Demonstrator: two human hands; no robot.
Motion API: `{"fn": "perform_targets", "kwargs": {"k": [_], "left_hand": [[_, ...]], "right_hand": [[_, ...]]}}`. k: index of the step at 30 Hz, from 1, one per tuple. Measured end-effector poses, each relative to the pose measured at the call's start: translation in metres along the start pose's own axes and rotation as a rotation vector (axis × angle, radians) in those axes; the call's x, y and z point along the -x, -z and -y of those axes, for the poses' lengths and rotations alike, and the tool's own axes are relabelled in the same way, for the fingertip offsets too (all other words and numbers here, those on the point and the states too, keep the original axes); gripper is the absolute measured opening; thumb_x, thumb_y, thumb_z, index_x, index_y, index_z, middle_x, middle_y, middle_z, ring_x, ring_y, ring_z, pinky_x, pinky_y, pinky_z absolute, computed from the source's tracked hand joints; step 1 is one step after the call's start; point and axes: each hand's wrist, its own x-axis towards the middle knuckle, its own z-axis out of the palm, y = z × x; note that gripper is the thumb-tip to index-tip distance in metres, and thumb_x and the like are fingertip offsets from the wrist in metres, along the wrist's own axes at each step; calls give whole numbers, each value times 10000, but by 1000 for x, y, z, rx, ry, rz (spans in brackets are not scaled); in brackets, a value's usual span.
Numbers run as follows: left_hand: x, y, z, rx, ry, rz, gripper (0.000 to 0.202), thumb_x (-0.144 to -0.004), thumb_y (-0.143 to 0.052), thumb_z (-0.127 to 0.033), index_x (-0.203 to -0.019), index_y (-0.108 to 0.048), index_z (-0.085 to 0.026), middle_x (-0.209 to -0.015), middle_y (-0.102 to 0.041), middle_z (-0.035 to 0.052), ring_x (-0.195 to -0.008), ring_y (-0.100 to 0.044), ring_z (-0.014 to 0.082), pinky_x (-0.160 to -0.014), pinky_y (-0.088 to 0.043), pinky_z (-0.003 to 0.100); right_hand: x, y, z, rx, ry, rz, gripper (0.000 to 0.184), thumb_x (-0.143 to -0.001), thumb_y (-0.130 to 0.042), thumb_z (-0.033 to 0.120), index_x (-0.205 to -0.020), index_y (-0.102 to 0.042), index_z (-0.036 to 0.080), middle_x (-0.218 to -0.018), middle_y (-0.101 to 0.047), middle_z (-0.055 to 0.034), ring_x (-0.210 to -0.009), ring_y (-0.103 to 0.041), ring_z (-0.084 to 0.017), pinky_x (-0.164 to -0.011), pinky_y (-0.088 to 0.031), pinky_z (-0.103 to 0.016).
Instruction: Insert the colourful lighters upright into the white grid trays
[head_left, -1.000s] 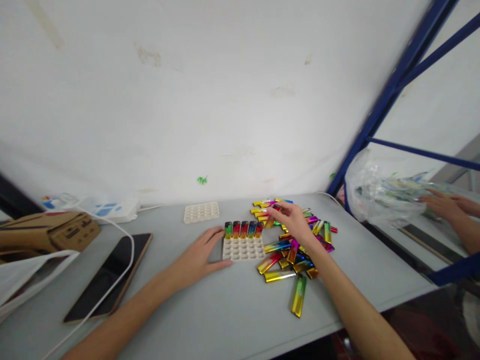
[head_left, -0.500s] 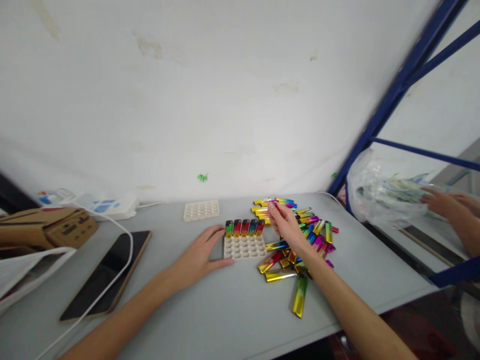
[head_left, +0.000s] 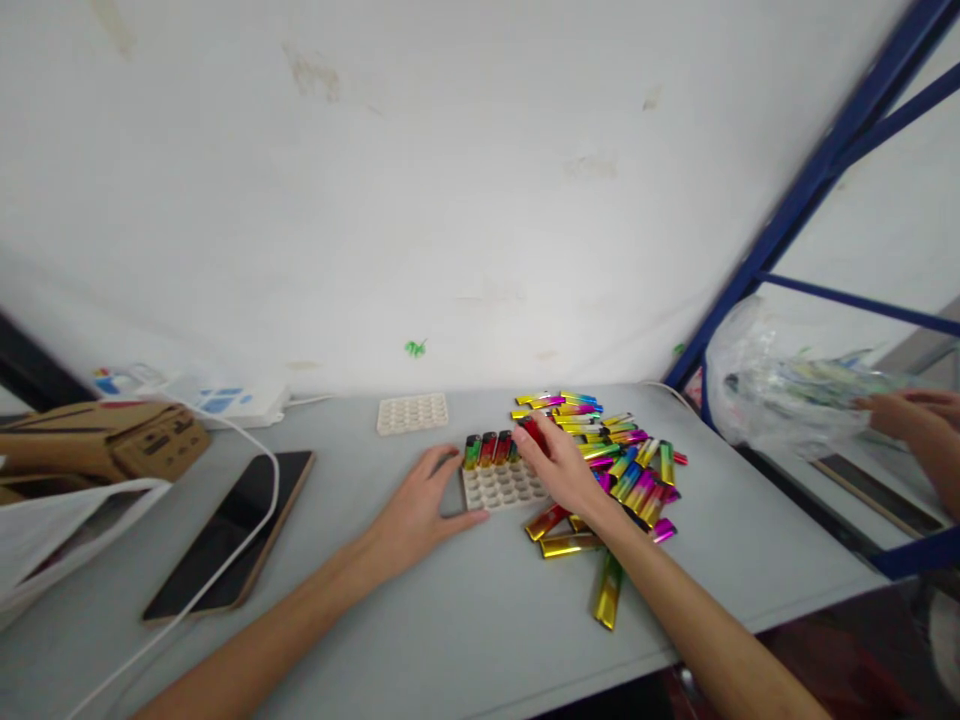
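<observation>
A white tray (head_left: 506, 487) with rows of round pits lies before me. In its far row several lighters (head_left: 488, 449), green and red with dark tops, stand upright. Thumb and fingers of my left hand (head_left: 416, 515) span the tray's left side, touching its near and far corners. At the right end of the far row, my right hand (head_left: 559, 462) is closed on a red lighter (head_left: 534, 432), partly hidden by the fingers. Whether this lighter sits in a pit I cannot tell. Beside and behind the right hand lies a loose pile of shiny multicoloured lighters (head_left: 641, 490).
A second pitted tray (head_left: 412, 414) lies near the wall. On the left are a dark tablet (head_left: 229, 535), a white cable (head_left: 274, 490), a cardboard box (head_left: 142, 440) and a white power strip (head_left: 247, 405). Right, past a blue frame (head_left: 795, 205), another person's hands (head_left: 907, 412) touch a clear plastic bag (head_left: 750, 385).
My right hand has come down from above the pile to the right end of the tray's far row, holding a red lighter. My left hand stays at the tray. The view has shifted slightly.
</observation>
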Motion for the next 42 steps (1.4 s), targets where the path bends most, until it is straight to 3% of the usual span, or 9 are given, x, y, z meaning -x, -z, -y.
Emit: {"fn": "perform_targets", "kwargs": {"k": [5, 8, 13, 17, 24, 31, 34, 39, 42], "left_hand": [[1, -3, 1, 18, -24, -28, 687, -851, -764, -590, -1401, -582, -220, -1406, -589, 136, -1316, -578, 340, -1173, -467, 522], [1, -4, 2, 14, -42, -38, 673, -853, -762, -584, -1398, -583, -232, -1397, -597, 134, -1310, -581, 339, -1156, -480, 520], [2, -6, 4, -33, -65, -37, 679, -853, -770, -573, -1391, -578, -206, -1411, -586, 147, -1314, -577, 335, -1161, -474, 514], [3, -6, 5, -64, -84, -37, 681, -870, -741, -610, -1401, -568, -221, -1413, -589, 137, -1310, -582, 329, -1161, -473, 506], [2, -7, 6, -110, -97, -19, 674, -881, -729, -620, -1381, -566, -199, -1406, -587, 149, -1310, -578, 331, -1157, -471, 501], [3, -7, 6, -115, -95, -19, 683, -891, -722, -611, -1398, -550, -187, -1417, -581, 157, -1322, -568, 330, -1168, -460, 506], [3, -7, 6, -96, -101, -24, 649, -893, -710, -616, -1375, -569, -205, -1399, -598, 147, -1305, -579, 330, -1159, -469, 516], [2, -7, 7, -91, -91, -32, 639, -894, -706, -604, -1373, -573, -202, -1394, -605, 156, -1314, -574, 348, -1150, -474, 544], [1, -6, 7, -94, -83, -26, 635, -897, -704, -600, -1376, -575, -205, -1395, -609, 151, -1315, -579, 342, -1154, -471, 537]], "right_hand": [[4, 5, 6, 143, 291, 196, 316, -1097, -423, 419, -875, -526, 219, -868, -594, -32, -803, -546, -179, -742, -423, -299], [5, 0, 9, 219, 399, 225, 358, -1089, -463, 443, -827, -536, 211, -874, -602, -45, -807, -560, -178, -728, -421, -289], [5, -12, 6, 274, 336, 148, 384, -1078, -508, 449, -781, -537, 207, -694, -596, -2, -626, -551, -146, -610, -374, -263], [4, -16, -2, 301, 316, 192, 301, -1085, -505, 413, -892, -592, 199, -777, -684, -37, -677, -629, -168, -623, -412, -259], [3, -20, -6, 385, 322, 256, 259, -1087, -496, 392, -966, -613, 196, -864, -715, -73, -774, -689, -212, -691, -499, -294], [2, -20, -4, 357, 344, 324, 239, -1087, -509, 355, -1215, -625, 190, -1112, -755, -104, -983, -735, -228, -860, -558, -336], [3, -26, 3, 441, 322, 329, 222, -1088, -508, 339, -1165, -629, 170, -1069, -749, -117, -952, -733, -239, -821, -548, -334], [4, -37, 14, 678, 257, 207, 304, -1087, -493, 417, -1024, -647, 163, -931, -729, -115, -798, -700, -214, -660, -457, -283], [3, -33, 12, 648, 268, 193, 318, -1058, -558, 445, -909, -649, 179, -873, -715, -78, -705, -648, -175, -597, -389, -269]]}}
